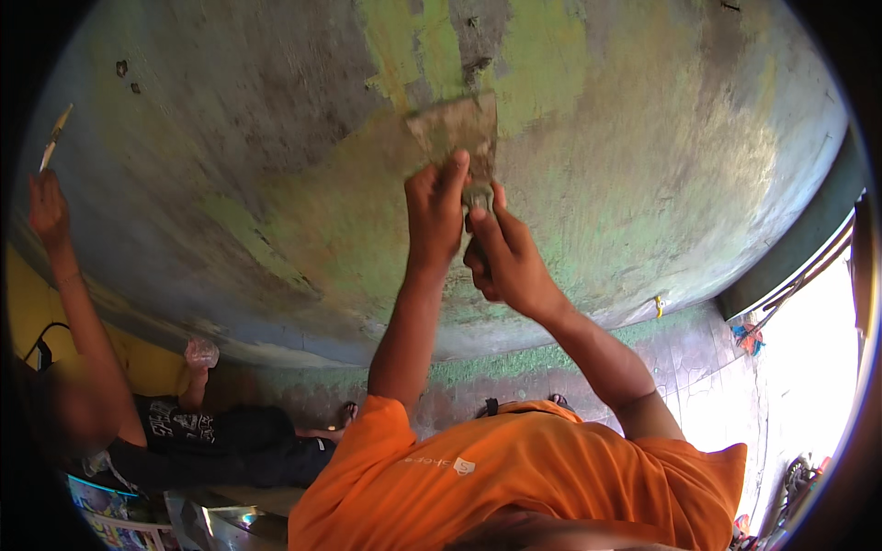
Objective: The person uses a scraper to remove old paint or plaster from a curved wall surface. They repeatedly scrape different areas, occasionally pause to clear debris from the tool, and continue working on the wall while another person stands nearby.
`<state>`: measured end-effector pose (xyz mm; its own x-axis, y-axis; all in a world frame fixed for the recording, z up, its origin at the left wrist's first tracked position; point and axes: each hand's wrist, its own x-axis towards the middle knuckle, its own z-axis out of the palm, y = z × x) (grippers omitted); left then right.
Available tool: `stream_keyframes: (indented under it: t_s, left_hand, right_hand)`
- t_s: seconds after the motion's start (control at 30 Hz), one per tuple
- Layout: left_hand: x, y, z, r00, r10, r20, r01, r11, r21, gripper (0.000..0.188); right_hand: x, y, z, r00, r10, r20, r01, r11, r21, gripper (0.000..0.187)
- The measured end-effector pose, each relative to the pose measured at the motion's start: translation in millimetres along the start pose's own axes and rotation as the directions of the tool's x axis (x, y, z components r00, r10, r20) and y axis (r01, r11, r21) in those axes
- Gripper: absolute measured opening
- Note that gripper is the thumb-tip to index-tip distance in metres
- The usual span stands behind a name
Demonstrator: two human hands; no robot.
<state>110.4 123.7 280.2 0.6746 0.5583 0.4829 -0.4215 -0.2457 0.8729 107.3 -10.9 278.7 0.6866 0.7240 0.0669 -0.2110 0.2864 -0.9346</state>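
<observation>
Person in black clothing (220,450), yellow surface (28,308) at far left, tiled floor (703,367), bright opening (808,367) at right

Yellow wall (29,308) lower left; tiled floor (694,354); bright opening (808,354) right.

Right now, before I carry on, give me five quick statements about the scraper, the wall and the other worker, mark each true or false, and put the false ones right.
1. The left grip and right grip are both on the scraper. True.
2. The blade points down toward the floor. False: the blade points up, away from the person's body.
3. The wall shows green patches. True.
4. The other worker is on the right. False: the other worker is on the left.
5. The other worker's raised hand holds a thin tool. True.
</observation>
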Motion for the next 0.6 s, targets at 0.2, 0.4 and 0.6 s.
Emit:
stream_keyframes:
  t_s: [0.2,0.4,0.6]
  left_hand:
    - [21.8,4.3,-6.9,0.994,0.103,0.028,-0.1,0.991,-0.094,0.048]
    - [-6.7,3.4,-10.5,1.0,-0.023,0.002,0.023,0.999,-0.028,0.042]
    - [52.8,47.4,3.3,0.993,0.108,0.052,-0.104,0.992,-0.068,0.045]
  right_hand:
    - [15.8,-5.4,-9.7,0.979,-0.168,0.117,0.162,0.985,0.064,0.068]
    - [-2.1,9.0,5.9,0.995,-0.087,0.049,0.087,0.996,-0.014,0.069]
    - [30.9,-41.6,-0.7,0.978,-0.111,0.177,0.095,0.99,0.101,0.071]
